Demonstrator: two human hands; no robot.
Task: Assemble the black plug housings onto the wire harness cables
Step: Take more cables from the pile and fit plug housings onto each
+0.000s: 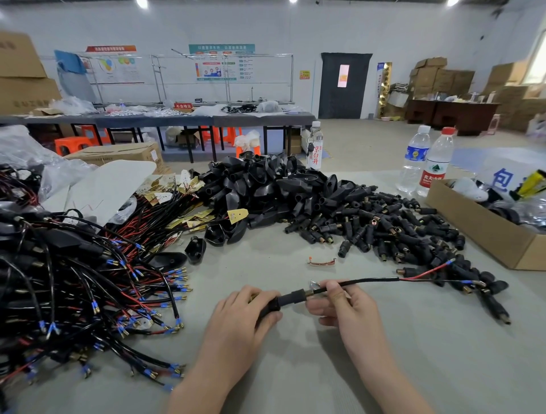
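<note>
Grey surface [295, 369] is carrying heaps of parts [266, 183]; near its front edge the left hand [239, 319] is gripping a black plug housing [291, 298] while the right hand [348, 307] is pinching its cable [369, 280].

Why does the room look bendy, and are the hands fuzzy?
Head view: the wide lens bows the far wall; ceiling lamps glare white; the left hand gripping the plug housing and right hand pinching the cable look sharp, the posters soft.
</note>
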